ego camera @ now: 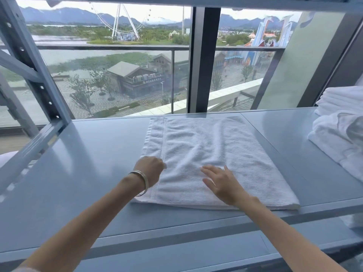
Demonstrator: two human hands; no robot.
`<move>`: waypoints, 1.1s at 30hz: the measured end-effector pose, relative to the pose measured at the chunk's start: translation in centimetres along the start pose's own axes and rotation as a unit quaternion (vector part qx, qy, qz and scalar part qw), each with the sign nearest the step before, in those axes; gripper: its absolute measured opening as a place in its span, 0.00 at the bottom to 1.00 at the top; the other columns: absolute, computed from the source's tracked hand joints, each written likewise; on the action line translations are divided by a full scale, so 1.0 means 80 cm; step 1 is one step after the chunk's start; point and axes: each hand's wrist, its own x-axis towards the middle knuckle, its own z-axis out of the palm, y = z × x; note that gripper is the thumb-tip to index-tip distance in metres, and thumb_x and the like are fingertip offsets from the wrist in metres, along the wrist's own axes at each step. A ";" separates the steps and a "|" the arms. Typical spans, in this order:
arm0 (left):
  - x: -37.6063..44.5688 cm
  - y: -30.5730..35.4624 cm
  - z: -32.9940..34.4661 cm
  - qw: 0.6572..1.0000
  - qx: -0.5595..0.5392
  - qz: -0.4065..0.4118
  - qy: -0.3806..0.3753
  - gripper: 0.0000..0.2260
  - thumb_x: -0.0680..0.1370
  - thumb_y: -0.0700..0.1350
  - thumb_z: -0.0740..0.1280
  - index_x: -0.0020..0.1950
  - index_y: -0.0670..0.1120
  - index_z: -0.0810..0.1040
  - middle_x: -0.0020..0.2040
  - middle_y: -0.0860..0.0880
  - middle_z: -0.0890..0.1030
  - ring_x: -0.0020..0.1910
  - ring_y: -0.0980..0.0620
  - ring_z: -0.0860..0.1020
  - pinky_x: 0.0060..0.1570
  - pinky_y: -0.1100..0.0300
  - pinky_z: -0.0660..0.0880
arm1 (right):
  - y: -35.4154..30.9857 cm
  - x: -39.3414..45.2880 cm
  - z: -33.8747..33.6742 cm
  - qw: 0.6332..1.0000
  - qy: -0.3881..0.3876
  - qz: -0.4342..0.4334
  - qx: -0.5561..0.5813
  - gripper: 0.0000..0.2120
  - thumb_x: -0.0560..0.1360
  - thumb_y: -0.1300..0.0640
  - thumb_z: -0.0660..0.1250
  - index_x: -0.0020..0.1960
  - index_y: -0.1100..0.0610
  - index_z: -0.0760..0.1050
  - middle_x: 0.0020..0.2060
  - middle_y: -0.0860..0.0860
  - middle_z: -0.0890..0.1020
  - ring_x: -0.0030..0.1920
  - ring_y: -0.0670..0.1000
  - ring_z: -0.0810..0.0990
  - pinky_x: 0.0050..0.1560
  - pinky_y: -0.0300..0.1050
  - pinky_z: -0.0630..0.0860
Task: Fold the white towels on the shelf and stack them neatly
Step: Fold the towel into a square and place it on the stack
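Soft, even daylight comes in through the window [110, 61] behind the shelf [94, 154], under an overcast sky. The shelf's smooth grey-blue surface carries a pale sheen, brightest toward the window, with faint reflections of the frame post on its left part. Shadows are weak; only a thin one lies under the towel's [216, 150] near edge. The wide lens bends straight lines toward the edges. The view is slightly soft, the fingers a little blurred.
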 end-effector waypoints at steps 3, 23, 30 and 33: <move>0.062 0.057 0.018 0.985 -0.171 -0.001 0.031 0.21 0.81 0.43 0.54 0.75 0.47 0.60 0.74 0.49 0.64 0.72 0.49 0.63 0.70 0.54 0.58 | -0.020 0.058 0.015 0.998 -0.032 0.042 -0.034 0.26 0.82 0.48 0.46 0.77 0.55 0.47 0.77 0.48 0.50 0.76 0.48 0.47 0.73 0.62 0.41; 0.189 0.113 0.042 0.989 -0.134 -0.055 -0.041 0.23 0.83 0.54 0.45 0.77 0.52 0.47 0.78 0.55 0.45 0.76 0.52 0.42 0.72 0.42 0.39 | 0.083 0.136 0.003 0.988 -0.057 0.101 -0.098 0.25 0.82 0.48 0.44 0.77 0.52 0.46 0.77 0.48 0.48 0.76 0.52 0.44 0.72 0.61 0.42; 0.183 0.004 0.085 0.967 -0.154 -0.203 -0.022 0.24 0.79 0.63 0.43 0.75 0.63 0.48 0.77 0.57 0.44 0.76 0.51 0.40 0.71 0.41 0.36 | 0.216 0.100 -0.020 0.970 -0.029 0.228 -0.086 0.23 0.81 0.41 0.42 0.75 0.38 0.45 0.76 0.44 0.43 0.76 0.51 0.41 0.73 0.59 0.40; 0.160 -0.025 0.092 0.952 -0.134 -0.271 -0.046 0.26 0.79 0.64 0.43 0.76 0.60 0.47 0.77 0.56 0.42 0.76 0.50 0.40 0.72 0.40 0.39 | 0.254 0.071 -0.037 0.952 -0.035 0.289 -0.099 0.24 0.81 0.42 0.41 0.76 0.42 0.44 0.77 0.45 0.43 0.76 0.53 0.42 0.73 0.61 0.40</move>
